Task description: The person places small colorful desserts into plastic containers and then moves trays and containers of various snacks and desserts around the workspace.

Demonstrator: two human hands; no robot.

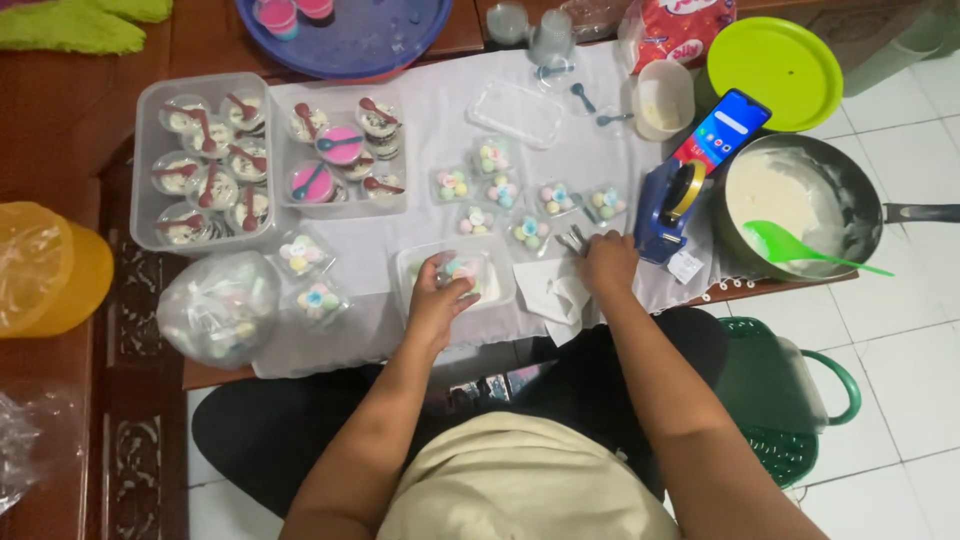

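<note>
The left hand (437,295) is closed around a small clear box of pastel sweets (458,272), low in the middle of the frame. The right hand (610,262) presses on white paper (560,292), fingers curled around nothing. Hold the box level and squeeze softly.

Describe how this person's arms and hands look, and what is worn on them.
Both arms are bare from above the elbow down: no sleeves, gloves or watch show. The left hand and right hand show no rings that I can make out. A pale beige top covers the torso.
</note>
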